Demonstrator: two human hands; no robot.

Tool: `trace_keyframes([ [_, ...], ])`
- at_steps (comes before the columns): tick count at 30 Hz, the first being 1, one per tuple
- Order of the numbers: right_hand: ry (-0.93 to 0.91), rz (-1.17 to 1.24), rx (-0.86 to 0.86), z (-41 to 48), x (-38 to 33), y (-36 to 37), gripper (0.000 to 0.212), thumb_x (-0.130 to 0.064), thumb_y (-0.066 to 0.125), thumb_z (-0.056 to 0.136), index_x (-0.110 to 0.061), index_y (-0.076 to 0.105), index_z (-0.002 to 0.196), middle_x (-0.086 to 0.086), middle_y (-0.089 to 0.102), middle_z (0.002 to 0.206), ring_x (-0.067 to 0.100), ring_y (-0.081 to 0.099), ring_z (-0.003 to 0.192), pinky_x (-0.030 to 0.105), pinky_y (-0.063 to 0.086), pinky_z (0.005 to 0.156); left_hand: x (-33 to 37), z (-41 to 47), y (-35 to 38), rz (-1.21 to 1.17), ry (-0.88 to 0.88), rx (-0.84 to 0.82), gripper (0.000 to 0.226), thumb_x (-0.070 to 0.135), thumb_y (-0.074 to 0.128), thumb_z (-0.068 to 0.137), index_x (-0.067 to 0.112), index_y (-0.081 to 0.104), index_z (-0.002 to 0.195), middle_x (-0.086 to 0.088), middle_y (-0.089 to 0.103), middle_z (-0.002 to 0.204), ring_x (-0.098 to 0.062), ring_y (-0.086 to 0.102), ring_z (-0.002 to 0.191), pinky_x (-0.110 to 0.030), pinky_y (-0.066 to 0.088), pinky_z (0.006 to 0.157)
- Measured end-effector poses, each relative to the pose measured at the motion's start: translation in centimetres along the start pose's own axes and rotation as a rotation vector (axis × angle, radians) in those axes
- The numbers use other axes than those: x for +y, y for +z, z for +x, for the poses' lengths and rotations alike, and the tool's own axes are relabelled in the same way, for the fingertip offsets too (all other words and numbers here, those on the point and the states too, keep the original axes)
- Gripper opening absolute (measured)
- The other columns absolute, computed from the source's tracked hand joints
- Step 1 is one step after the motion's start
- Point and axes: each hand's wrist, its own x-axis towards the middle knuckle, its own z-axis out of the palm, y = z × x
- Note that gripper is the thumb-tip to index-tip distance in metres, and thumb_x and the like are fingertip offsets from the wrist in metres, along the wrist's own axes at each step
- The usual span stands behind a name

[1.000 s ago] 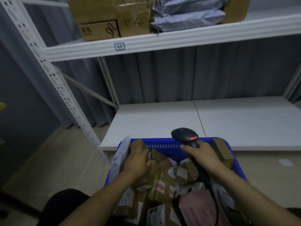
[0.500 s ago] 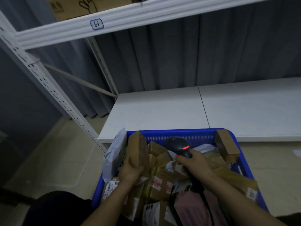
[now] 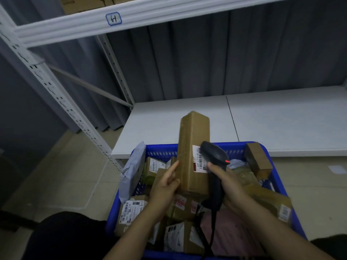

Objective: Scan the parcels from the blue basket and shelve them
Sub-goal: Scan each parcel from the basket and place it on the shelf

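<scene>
Two shelves of a white metal rack (image 3: 56,94) take up the upper view: the top shelf (image 3: 169,12) carries cardboard boxes and a handwritten tag (image 3: 113,18), and the lower shelf (image 3: 281,119) runs just behind the blue basket (image 3: 161,148). The basket sits in front of the person, heaped with parcels (image 3: 180,207), most of them brown boxes, with a grey mailing bag (image 3: 133,166) against its left wall. One long box (image 3: 193,139) stands upright above the heap, lifted clear of the others. The left hand (image 3: 165,186) grips it at its lower end, fingers (image 3: 173,167) curled round the edge with one lying straight along the side. The right hand (image 3: 227,182) has its fingers wrapped round the handle of the scanner (image 3: 214,154), whose head sits almost against the box's label (image 3: 198,160) and covers part of it. From here the read may fail, since the head is so close and hides some of the barcode. The tall box, held low by one hand, could tip back into the heap. The cable (image 3: 212,228) trails over the parcels and might snag on the reach to the shelf.
</scene>
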Motion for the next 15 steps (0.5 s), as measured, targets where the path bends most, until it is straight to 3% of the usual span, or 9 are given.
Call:
trace_keyframes([
  [3, -0.089, -0.213, 0.006, -0.4, 0.5, 0.1, 0.027, -0.029, 0.074, 0.083, -0.017, 0.072, 0.107, 0.005, 0.075, 0.105, 0.025, 0.068, 0.104, 0.05, 0.049, 0.099, 0.7, -0.2, 0.5, 0.163, 0.038, -0.018, 0.064, 0.049, 0.055, 0.086, 0.045, 0.029, 0.144, 0.01, 0.046, 0.137, -0.007, 0.053, 0.116, -0.033, 0.05, 0.098],
  [5, -0.111, -0.331, 0.015, -0.5, 0.7, 0.1, 0.035, -0.038, 0.078, 0.076, -0.018, 0.072, 0.103, 0.002, 0.075, 0.102, 0.022, 0.068, 0.102, 0.051, 0.05, 0.098, 1.0, -0.4, 0.8, 0.203, 0.028, -0.036, 0.078, 0.054, 0.06, 0.08, 0.044, 0.021, 0.148, 0.011, 0.046, 0.133, -0.004, 0.053, 0.111, -0.029, 0.051, 0.094],
  [7, -0.112, -0.398, -0.016, -0.5, 0.6, 0.0, 0.038, -0.038, 0.079, 0.075, -0.017, 0.071, 0.105, 0.002, 0.075, 0.099, 0.023, 0.069, 0.101, 0.045, 0.054, 0.093, 1.2, -0.4, 0.3, 0.251, 0.01, 0.01, 0.076, 0.045, 0.067, 0.083, 0.044, 0.024, 0.146, 0.012, 0.05, 0.127, -0.007, 0.057, 0.108, -0.03, 0.054, 0.089],
  [9, -0.08, -0.421, -0.07, -0.5, 0.1, -0.1, 0.027, -0.024, 0.076, 0.082, -0.013, 0.069, 0.106, 0.008, 0.075, 0.095, 0.029, 0.07, 0.096, 0.045, 0.057, 0.087, 1.6, -0.1, -1.1, 0.204, -0.025, 0.057, 0.066, 0.031, 0.071, 0.085, 0.043, 0.036, 0.14, 0.012, 0.056, 0.12, -0.014, 0.06, 0.107, -0.036, 0.056, 0.089],
  [11, -0.07, -0.477, -0.114, -0.6, -0.3, -0.3, 0.017, -0.017, 0.072, 0.086, -0.009, 0.066, 0.1, 0.02, 0.073, 0.084, 0.033, 0.071, 0.078, 0.046, 0.059, 0.077, 2.1, 0.3, -3.3, 0.184, -0.03, 0.129, 0.057, 0.027, 0.074, 0.082, 0.041, 0.048, 0.13, 0.01, 0.058, 0.119, -0.018, 0.06, 0.109, -0.044, 0.053, 0.093],
  [13, -0.127, -0.646, -0.137, -0.7, -0.7, -0.7, 0.01, -0.019, 0.07, 0.088, -0.011, 0.065, 0.089, 0.021, 0.071, 0.07, 0.032, 0.068, 0.061, 0.036, 0.057, 0.061, 2.7, 0.5, -5.6, 0.26, 0.0, 0.215, 0.047, 0.026, 0.075, 0.081, 0.043, 0.054, 0.12, 0.01, 0.058, 0.115, -0.015, 0.06, 0.105, -0.042, 0.052, 0.093],
  [15, -0.162, -0.786, -0.149, -0.8, -1.0, -1.1, 0.012, -0.022, 0.071, 0.086, -0.013, 0.064, 0.083, 0.017, 0.068, 0.061, 0.026, 0.063, 0.052, 0.029, 0.05, 0.051, 3.2, 0.3, -7.4, 0.315, 0.034, 0.254, 0.045, 0.021, 0.073, 0.082, 0.042, 0.055, 0.118, 0.008, 0.058, 0.114, -0.01, 0.059, 0.099, -0.032, 0.054, 0.083],
])
